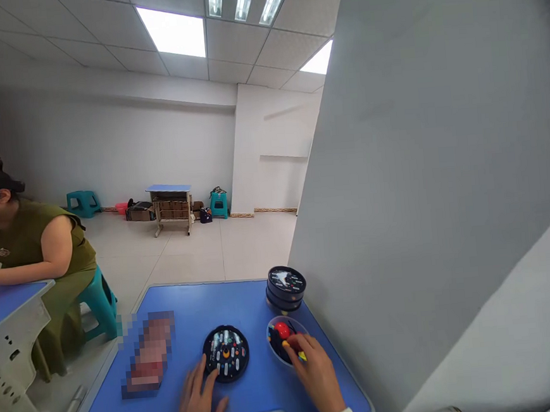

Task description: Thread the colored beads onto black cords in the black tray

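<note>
Black round disc [225, 346], one, printed with small white labels and coloured dots: flat on your blue tabletop [182, 302], near the middle. Your left hand [198, 396]: fingers loosely spread, fingertips at the disc's near-left edge, nothing grasped. Clear plastic bowl [274, 356], one, right of the disc and apart from it; contents, a red ball [281, 330] and small dark parts. Your right hand [316, 371]: over the bowl, thumb and forefinger nearly together at a yellow piece [285, 344]; you cannot tell whether it is gripped. Stack of black discs [285, 289], just beyond the bowl, beside the grey wall [395, 158]. Blurred rectangular item [149, 355], on your left. Further left, a seated person [54, 245] in olive green on a teal stool [99, 302]. Small desk [167, 189], blue-topped, near the far wall [155, 139].
</note>
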The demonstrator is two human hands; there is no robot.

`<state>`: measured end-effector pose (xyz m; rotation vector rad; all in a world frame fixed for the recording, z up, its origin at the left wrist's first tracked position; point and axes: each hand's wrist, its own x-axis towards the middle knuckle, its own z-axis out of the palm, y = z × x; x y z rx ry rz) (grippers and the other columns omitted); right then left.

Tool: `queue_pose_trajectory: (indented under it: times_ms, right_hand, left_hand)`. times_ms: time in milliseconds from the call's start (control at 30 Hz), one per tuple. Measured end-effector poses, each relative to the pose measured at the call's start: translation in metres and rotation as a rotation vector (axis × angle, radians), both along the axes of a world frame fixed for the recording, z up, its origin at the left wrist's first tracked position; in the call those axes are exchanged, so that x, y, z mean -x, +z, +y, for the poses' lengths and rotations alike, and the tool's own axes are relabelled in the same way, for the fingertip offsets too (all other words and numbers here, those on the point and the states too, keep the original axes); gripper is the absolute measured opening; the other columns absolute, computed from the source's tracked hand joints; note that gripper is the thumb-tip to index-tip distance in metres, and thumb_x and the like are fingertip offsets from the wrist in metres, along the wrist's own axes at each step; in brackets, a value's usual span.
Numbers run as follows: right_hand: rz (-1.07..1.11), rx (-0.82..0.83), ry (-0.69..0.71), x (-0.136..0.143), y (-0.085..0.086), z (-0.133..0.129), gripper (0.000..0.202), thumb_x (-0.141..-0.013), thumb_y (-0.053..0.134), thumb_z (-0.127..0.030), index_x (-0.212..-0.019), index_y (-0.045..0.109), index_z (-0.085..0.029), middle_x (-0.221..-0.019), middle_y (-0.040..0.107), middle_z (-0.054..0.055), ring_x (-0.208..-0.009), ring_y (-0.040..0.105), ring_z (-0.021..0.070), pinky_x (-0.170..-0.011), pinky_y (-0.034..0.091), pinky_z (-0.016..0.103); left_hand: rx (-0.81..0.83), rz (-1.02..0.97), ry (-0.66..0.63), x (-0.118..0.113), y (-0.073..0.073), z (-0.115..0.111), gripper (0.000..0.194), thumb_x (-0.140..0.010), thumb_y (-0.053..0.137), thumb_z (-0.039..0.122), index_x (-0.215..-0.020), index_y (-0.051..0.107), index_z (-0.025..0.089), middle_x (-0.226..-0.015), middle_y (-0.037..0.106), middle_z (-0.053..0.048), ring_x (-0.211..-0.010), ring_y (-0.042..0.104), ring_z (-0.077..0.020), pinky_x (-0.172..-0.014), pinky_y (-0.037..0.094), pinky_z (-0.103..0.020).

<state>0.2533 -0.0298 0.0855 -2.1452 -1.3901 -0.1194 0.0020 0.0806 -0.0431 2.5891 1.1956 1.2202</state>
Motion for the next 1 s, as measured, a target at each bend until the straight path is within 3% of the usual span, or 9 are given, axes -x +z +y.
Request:
queue_pose_trajectory:
  times_ms: [133, 233, 333, 433, 500, 600, 667, 800, 1000]
  right_hand:
    - [0.04, 0.123, -0.028, 0.002, 0.018, 0.029, 0.008, -0.079, 0.064, -0.029, -0.072, 0.065, -0.026, -0.076, 0.071, 0.003, -0.072, 0.068, 0.0228, -0.06, 0.043, 0.029]
    - [0.07, 0.124, -0.042, -0.005, 0.021, 0.036, 0.014, -0.071, 0.068, -0.021, -0.06, 0.06, -0.024, -0.065, 0.068, 0.001, -0.067, 0.067, 0.0226, -0.057, 0.039, 0.027]
    - [0.136, 0.079, -0.039, -0.013, 0.024, 0.034, 0.017, -0.079, 0.06, -0.026, -0.062, 0.058, -0.024, -0.063, 0.067, 0.002, -0.064, 0.066, 0.0214, -0.057, 0.04, 0.027]
    - [0.233, 0.005, 0.005, -0.009, 0.025, 0.033, 0.029, -0.093, 0.038, -0.041, -0.078, 0.056, -0.024, -0.069, 0.069, 0.003, -0.062, 0.066, 0.0198, -0.056, 0.046, 0.027]
    - [0.353, -0.065, 0.081, 0.004, 0.02, 0.036, 0.039, -0.095, 0.028, -0.053, -0.087, 0.055, -0.024, -0.077, 0.071, 0.005, -0.064, 0.067, 0.0194, -0.058, 0.051, 0.028]
    - [0.649, -0.217, 0.262, 0.035, 0.006, 0.046, 0.048, -0.084, 0.045, -0.069, -0.095, 0.057, -0.023, -0.082, 0.072, 0.006, -0.068, 0.069, 0.0218, -0.061, 0.056, 0.031]
    - [0.755, -0.253, 0.334, 0.054, -0.004, 0.053, 0.051, -0.079, 0.054, -0.07, -0.093, 0.06, -0.022, -0.079, 0.071, 0.006, -0.069, 0.069, 0.023, -0.062, 0.056, 0.033]
    - [0.749, -0.226, 0.366, 0.075, -0.018, 0.068, 0.05, -0.078, 0.058, -0.068, -0.087, 0.064, -0.02, -0.073, 0.071, 0.005, -0.069, 0.068, 0.0229, -0.063, 0.055, 0.032]
    - [0.713, -0.23, 0.361, 0.083, -0.024, 0.083, 0.051, -0.078, 0.059, -0.066, -0.089, 0.065, -0.017, -0.074, 0.074, 0.007, -0.072, 0.068, 0.0244, -0.066, 0.054, 0.033]
  left_hand:
    - [-0.015, -0.015, 0.005, -0.002, -0.001, 0.001, 0.031, -0.086, 0.051, 0.027, -0.114, 0.065, 0.026, -0.132, 0.06, -0.012, -0.119, 0.057, -0.0317, -0.096, 0.051, -0.054]
    - [-0.016, -0.022, 0.008, -0.003, -0.002, 0.001, 0.032, -0.087, 0.05, 0.028, -0.114, 0.065, 0.026, -0.13, 0.062, -0.012, -0.117, 0.059, -0.0316, -0.096, 0.051, -0.053]
    - [-0.021, -0.028, 0.005, -0.004, 0.001, -0.002, 0.033, -0.086, 0.05, 0.029, -0.117, 0.063, 0.024, -0.13, 0.062, -0.013, -0.118, 0.058, -0.0312, -0.098, 0.05, -0.053]
    - [-0.024, -0.04, 0.012, -0.005, 0.008, -0.007, 0.032, -0.086, 0.05, 0.029, -0.116, 0.062, 0.024, -0.131, 0.061, -0.013, -0.12, 0.057, -0.031, -0.101, 0.048, -0.053]
    - [-0.011, -0.044, 0.027, -0.005, 0.014, -0.01, 0.029, -0.087, 0.05, 0.028, -0.112, 0.063, 0.024, -0.133, 0.059, -0.014, -0.12, 0.057, -0.0314, -0.102, 0.046, -0.054]
    - [0.021, -0.04, 0.04, -0.005, 0.023, -0.015, 0.027, -0.086, 0.05, 0.026, -0.108, 0.064, 0.021, -0.135, 0.056, -0.017, -0.121, 0.056, -0.033, -0.103, 0.045, -0.056]
    - [0.041, -0.04, 0.048, -0.006, 0.027, -0.017, 0.028, -0.086, 0.05, 0.025, -0.109, 0.063, 0.02, -0.136, 0.056, -0.018, -0.121, 0.056, -0.0338, -0.103, 0.044, -0.057]
    - [0.055, -0.052, 0.051, -0.006, 0.031, -0.019, 0.034, -0.086, 0.049, 0.022, -0.118, 0.061, 0.019, -0.136, 0.056, -0.018, -0.124, 0.054, -0.033, -0.104, 0.043, -0.057]
    - [0.056, -0.046, 0.025, -0.006, 0.033, -0.02, 0.032, -0.085, 0.052, 0.024, -0.114, 0.064, 0.02, -0.133, 0.059, -0.016, -0.127, 0.05, -0.0337, -0.104, 0.041, -0.058]
